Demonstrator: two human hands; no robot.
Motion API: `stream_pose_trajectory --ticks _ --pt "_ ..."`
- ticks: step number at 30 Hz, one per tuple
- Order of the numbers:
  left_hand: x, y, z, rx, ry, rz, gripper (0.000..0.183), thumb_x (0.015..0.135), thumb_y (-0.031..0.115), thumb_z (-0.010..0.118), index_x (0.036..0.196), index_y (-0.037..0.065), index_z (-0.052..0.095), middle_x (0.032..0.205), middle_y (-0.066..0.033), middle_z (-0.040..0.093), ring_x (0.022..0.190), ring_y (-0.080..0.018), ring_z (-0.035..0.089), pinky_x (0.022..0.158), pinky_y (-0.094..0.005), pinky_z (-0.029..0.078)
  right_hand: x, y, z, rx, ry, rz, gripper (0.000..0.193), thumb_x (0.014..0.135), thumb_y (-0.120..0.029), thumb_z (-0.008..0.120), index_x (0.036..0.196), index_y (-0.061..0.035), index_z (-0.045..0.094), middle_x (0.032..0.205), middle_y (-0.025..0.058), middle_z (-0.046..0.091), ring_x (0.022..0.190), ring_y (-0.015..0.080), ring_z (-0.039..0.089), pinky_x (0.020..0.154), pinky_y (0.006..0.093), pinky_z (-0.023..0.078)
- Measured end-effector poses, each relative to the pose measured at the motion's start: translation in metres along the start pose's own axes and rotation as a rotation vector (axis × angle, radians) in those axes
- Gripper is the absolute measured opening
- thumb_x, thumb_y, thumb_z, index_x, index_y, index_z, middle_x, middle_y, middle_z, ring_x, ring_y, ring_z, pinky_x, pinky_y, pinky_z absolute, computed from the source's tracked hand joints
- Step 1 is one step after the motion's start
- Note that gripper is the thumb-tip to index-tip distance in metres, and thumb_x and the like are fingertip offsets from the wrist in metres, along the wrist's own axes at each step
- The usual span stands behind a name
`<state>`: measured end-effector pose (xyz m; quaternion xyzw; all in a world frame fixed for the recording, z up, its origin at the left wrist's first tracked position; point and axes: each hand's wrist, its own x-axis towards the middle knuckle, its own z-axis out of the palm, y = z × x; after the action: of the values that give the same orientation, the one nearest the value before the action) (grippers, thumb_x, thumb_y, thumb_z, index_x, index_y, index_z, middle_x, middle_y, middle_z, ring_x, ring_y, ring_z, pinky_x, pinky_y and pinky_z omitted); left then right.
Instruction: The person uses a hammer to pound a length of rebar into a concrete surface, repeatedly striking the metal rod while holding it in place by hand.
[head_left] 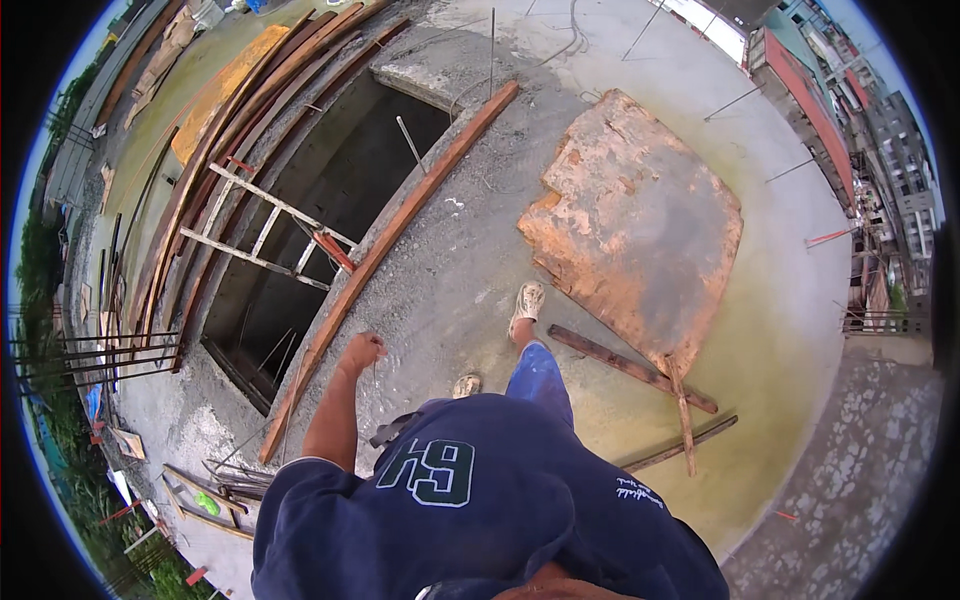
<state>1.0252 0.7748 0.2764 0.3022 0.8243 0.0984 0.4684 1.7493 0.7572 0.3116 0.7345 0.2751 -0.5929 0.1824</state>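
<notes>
My left hand (361, 351) hangs over the grey concrete, just right of a long reddish wooden beam (385, 255). Its fingers are curled in; a thin dark line shows below them, too fine to name. The beam lies along the edge of a dark rectangular opening (330, 200) in the slab. A light metal ladder (262, 238) with an orange-red end reaches across that opening, its end by the beam. My right hand is out of sight, and so is my right forearm. Both my feet, in light clogs, are on the slab.
A large worn plywood sheet (640, 220) lies ahead to the right, with loose timber pieces (632, 368) beside it. Rebar rods (492, 55) stick up from the slab. Long boards (235, 115) are stacked beyond the opening. Greenish wet patches cover parts of the floor.
</notes>
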Motion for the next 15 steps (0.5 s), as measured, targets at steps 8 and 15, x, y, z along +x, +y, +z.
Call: stream_pose_trajectory --ticks 8,15 --pt "0.098 0.154 -0.005 0.451 -0.007 0.087 0.021 0.081 0.015 0.067 0.099 0.008 0.074 0.095 -0.0158 0.074 0.089 -0.0298 0.072 0.084 -0.0396 0.056 0.037 -0.138 -0.119 -0.094 -0.060 -0.160 0.037 0.096 -0.038 0.060 0.105 -0.0032 0.069 0.092 0.0124 0.069 0.090 0.0227 0.065 0.081 0.0372 0.049" --pt "0.184 0.170 -0.074 0.104 0.408 -0.083 0.025 0.089 0.021 0.055 0.097 0.004 0.072 0.091 -0.0247 0.071 0.091 -0.0378 0.071 0.084 -0.0465 0.056 0.096 -0.343 -0.231 0.146 0.000 -0.222 0.047 0.096 -0.036 0.059 0.060 -0.0053 0.058 0.054 0.0080 0.055 0.041 0.0229 0.052 0.043 0.0391 0.040"
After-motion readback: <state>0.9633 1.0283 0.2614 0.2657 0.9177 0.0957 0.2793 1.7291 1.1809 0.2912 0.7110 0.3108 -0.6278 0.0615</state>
